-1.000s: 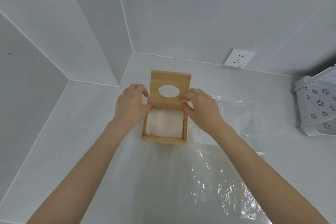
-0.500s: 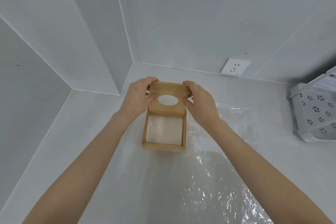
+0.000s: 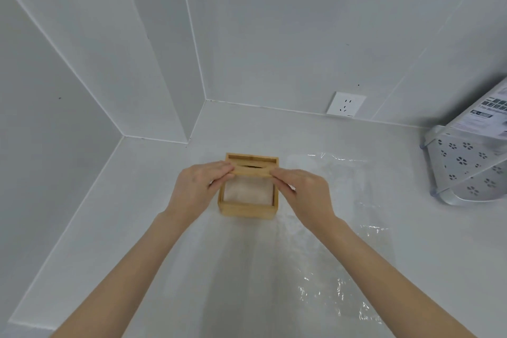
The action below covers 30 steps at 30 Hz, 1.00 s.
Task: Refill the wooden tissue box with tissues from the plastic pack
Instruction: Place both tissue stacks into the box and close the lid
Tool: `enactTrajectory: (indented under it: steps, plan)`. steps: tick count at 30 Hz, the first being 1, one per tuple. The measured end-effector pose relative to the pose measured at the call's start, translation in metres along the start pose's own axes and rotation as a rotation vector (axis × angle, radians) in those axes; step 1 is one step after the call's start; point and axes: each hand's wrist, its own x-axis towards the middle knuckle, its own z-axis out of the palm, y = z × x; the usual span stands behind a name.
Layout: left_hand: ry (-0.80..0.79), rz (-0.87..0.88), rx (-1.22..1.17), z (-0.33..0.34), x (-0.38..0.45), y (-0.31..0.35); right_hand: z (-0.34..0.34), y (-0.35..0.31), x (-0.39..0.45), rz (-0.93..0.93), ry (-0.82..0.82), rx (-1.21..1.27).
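Head view: nearest, a crinkled clear plastic wrapper (image 3: pixel 340 296) lies flat on the pale surface (image 3: pixel 137 228). Beyond it, the left hand (image 3: pixel 196 189) and right hand (image 3: pixel 303 193) pinch the slotted wooden lid (image 3: pixel 251 170) over the square wooden tissue box (image 3: pixel 248 207), white tissues (image 3: pixel 248 193) inside. Closing looks in hand; the lid must seat squarely. A white perforated basket (image 3: pixel 466 164) stands well apart, right.

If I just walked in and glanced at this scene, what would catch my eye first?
Probably the wooden tissue box in the middle of the pale counter, its tissues showing. The left hand and right hand pinch the ends of its wooden lid, held over the box's far half. Clear plastic wrap glints to the right, and a white perforated basket sits at the far right edge.
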Motion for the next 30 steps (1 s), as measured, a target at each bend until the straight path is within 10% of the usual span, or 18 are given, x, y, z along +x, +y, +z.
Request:
enactTrajectory:
  steps: [13,30]
  plan:
    - [-0.037,-0.130,0.109,0.033,-0.046,0.000,0.022,-0.013,-0.026,0.098,-0.132,-0.336]
    - [0.001,-0.166,0.187,0.044,-0.032,0.033,0.002,0.012,-0.035,0.182,-0.317,0.061]
